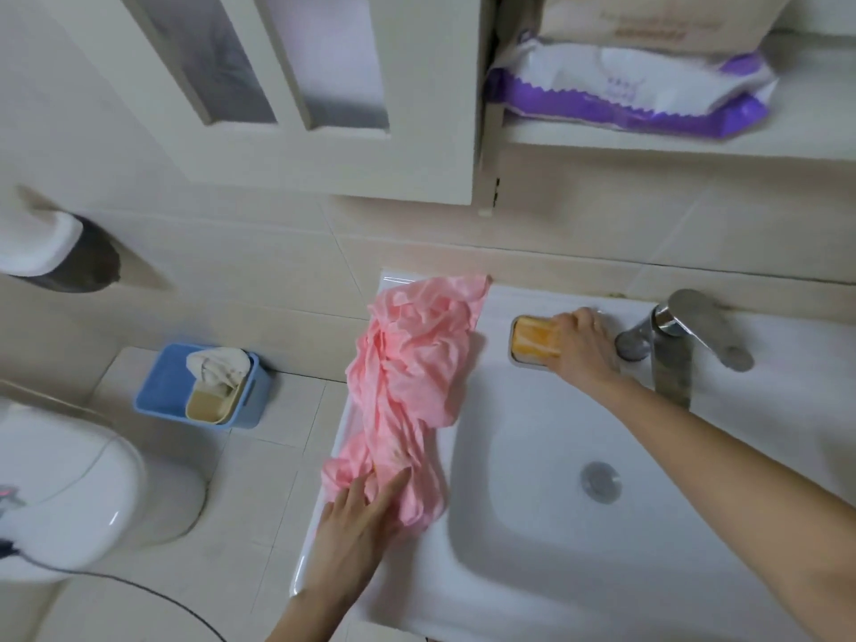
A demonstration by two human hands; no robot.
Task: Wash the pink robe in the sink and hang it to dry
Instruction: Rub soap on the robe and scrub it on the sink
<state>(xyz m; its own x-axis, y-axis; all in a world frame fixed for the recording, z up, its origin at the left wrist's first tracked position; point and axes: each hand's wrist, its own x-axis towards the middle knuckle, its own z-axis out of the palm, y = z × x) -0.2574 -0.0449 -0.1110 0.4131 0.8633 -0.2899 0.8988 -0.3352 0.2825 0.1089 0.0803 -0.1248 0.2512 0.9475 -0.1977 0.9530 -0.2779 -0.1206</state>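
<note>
I see the crumpled pink cloth robe (pixel 407 377) lying on the flat left rim of the white sink (pixel 532 604). It runs from the back wall almost to the front edge. Its right side hangs a little over the lip into the bowl, and its left side sits right at the sink's outer edge.

My left hand (pixel 356 525) rests on the near end of the robe, with the fingers straight and flat, not pinching. My right hand (pixel 586 345) reaches across to the back rim, and its fingers curl around the orange soap bar (pixel 535 338), which sits in a grey soap dish (pixel 528 362). The shiny metal tap (pixel 671 345) stands just beside that hand, on its right.

The bowl and its round metal drain (pixel 601 481) lie between my 2 arms.

On the floor to the left, a blue plastic bin (pixel 166 391) stands against the wall, well apart from the sink, and a white toilet (pixel 69 493) is nearer me.
</note>
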